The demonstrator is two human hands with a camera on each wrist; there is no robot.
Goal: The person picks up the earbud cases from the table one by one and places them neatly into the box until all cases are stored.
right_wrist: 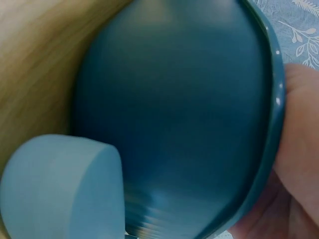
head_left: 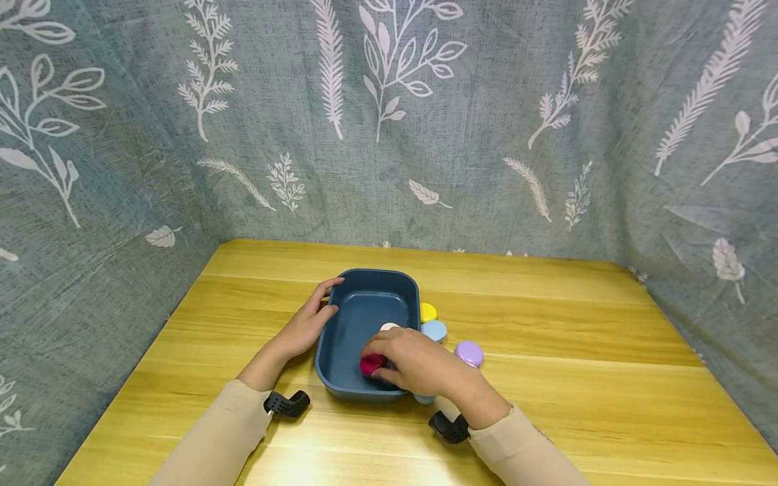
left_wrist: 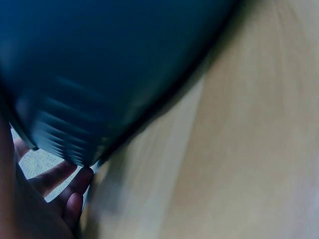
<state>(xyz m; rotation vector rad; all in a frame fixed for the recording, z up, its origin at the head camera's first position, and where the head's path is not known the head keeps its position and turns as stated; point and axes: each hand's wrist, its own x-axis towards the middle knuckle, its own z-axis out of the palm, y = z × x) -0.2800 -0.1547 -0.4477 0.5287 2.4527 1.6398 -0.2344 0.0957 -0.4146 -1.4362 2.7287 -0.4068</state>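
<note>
A dark blue rectangular tub [head_left: 349, 337] with rounded corners stands on the table. My left hand [head_left: 306, 324] rests on its left side, thumb and a fingertip at the rim; other fingers [left_wrist: 75, 186] touch the outer wall in the left wrist view. Inside the tub, near its front right, my right hand [head_left: 413, 358] pinches a dark red round piece [head_left: 372, 365]. A whitish round piece [head_left: 390, 327] shows partly behind that hand. In the right wrist view, a light blue rounded piece [right_wrist: 60, 184] is beside the tub's outer wall, and the held piece is hidden.
Right of the tub lie a yellow round piece [head_left: 428, 312], a light blue one [head_left: 434, 331] and a purple one [head_left: 469, 353]. Another light blue piece [head_left: 425, 399] peeks out below my right hand. A patterned curtain [head_left: 389, 169] hangs behind the wooden table [head_left: 577, 324].
</note>
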